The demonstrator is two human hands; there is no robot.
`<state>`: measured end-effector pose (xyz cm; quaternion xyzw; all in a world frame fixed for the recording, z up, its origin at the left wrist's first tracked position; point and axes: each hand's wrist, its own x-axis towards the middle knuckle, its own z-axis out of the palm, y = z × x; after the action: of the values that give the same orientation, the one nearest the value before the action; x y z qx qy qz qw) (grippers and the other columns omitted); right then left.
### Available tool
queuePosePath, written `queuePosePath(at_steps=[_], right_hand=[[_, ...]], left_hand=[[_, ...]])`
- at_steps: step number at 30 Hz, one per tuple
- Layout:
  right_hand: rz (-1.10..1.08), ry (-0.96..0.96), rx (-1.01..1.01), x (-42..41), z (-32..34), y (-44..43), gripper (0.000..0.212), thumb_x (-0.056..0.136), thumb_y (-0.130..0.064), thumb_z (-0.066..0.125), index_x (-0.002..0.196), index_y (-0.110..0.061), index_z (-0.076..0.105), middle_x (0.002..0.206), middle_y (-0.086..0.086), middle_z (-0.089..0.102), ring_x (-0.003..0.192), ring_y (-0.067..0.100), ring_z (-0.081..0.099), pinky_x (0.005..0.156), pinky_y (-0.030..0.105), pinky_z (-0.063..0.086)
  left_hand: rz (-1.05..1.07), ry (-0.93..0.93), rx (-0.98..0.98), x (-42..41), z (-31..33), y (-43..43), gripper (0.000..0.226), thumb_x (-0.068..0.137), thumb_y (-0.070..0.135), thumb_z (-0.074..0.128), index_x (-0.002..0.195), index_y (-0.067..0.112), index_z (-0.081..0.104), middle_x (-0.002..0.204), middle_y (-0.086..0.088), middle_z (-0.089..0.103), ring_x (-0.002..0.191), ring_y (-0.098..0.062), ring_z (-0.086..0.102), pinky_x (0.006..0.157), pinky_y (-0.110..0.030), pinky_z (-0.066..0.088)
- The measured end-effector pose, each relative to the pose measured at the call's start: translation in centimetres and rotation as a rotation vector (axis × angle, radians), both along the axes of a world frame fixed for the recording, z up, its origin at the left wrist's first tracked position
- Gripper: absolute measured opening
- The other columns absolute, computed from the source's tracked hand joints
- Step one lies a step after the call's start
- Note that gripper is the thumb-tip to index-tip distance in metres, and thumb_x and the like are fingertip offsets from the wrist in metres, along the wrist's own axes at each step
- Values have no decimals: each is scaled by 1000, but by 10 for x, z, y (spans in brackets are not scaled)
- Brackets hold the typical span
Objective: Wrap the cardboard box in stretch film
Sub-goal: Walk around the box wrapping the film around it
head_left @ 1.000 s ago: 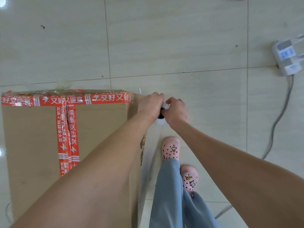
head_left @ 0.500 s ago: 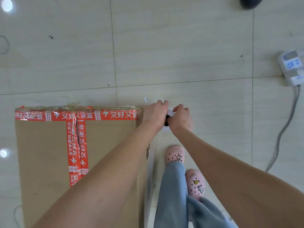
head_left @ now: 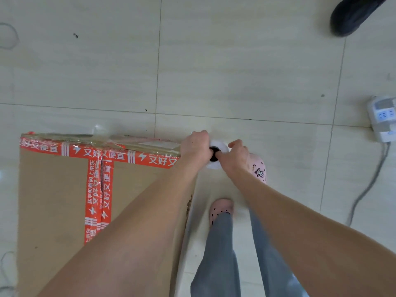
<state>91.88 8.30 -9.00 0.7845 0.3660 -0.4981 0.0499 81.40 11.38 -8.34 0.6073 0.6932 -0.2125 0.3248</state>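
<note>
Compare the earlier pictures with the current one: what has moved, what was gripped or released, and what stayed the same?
The person stepped forward: one pink shoe now lies ahead beside the right hand, and a dark shoe has entered at top right. Nothing was gripped or released. Both hands, left hand included, still hold the film roll at the corner of the cardboard box.

Bright, even indoor light with soft, faint shadows. Pale glare patches sit on the glossy floor tiles (head_left: pixel 246 61) at the left edge. Wide-angle bending curves the grout lines; forearms look slightly soft.
</note>
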Motion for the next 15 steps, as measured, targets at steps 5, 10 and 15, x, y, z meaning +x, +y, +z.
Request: queuePosePath(at_steps=[5,10,15], right_hand=[[106,-4,19,-9,-2,15,34,82,-27,63,112,-18,50,115,4,52,95,29,60,75,33,46],[344,-75,71,-15,2,37,27,84,-23,59,111,-20,54,110,3,53,95,29,59,69,32,41],[517,-25,204,-21,1,62,32,85,-13,53,114,-22,58,115,3,53,103,27,54,77,34,45]], left_hand=[[-139,-31,-2,0,-6,8,30,85,10,56,114,9,48,111,-11,56,103,-32,59,69,-35,39],[-129,-31,11,-10,-7,24,24,86,14,55,109,9,52,106,-12,59,99,-33,59,67,-33,38],[100,-61,25,-20,-6,32,20,84,20,57,99,9,53,93,-9,60,92,-30,59,63,-30,37]])
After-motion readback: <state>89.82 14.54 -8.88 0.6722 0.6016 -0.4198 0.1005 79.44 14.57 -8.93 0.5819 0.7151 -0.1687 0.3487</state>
